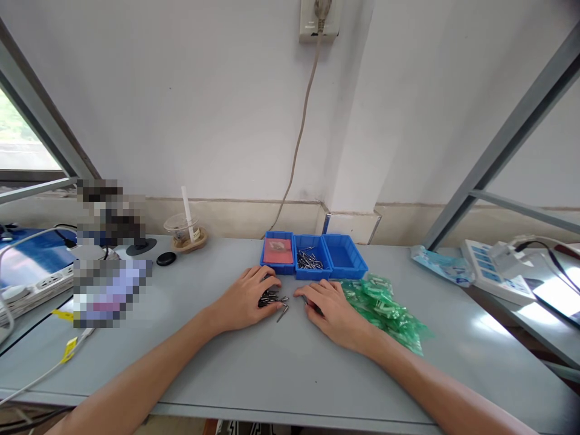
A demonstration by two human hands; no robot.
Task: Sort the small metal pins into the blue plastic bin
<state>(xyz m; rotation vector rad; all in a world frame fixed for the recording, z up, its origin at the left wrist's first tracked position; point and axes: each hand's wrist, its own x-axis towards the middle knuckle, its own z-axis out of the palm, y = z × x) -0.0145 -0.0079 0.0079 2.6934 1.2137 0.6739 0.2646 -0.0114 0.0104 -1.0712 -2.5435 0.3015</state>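
Observation:
My left hand (248, 297) rests on the table, its fingers curled around a pile of small metal pin-like pieces (268, 298). One loose metal piece (283, 313) lies just past its thumb. To the right, my right hand (330, 307) is bent over the tabletop with fingers curled; dark bits show under them, too hidden to name. Behind the hands stand three blue bins: the left bin (263, 266) has a pink-red sheet (278, 254) in it, the middle bin (312, 275) holds more metal pieces (309, 260), and the right bin (345, 254) shows its bare floor.
Green plastic bags (385, 311) lie beside my right forearm. Farther right are a blue-white packet (441, 266) and a power strip (496, 272). At left sit a black round lid (166, 258), a clear cup (178, 226) and cables. A wall cord (302, 121) hangs behind the bins.

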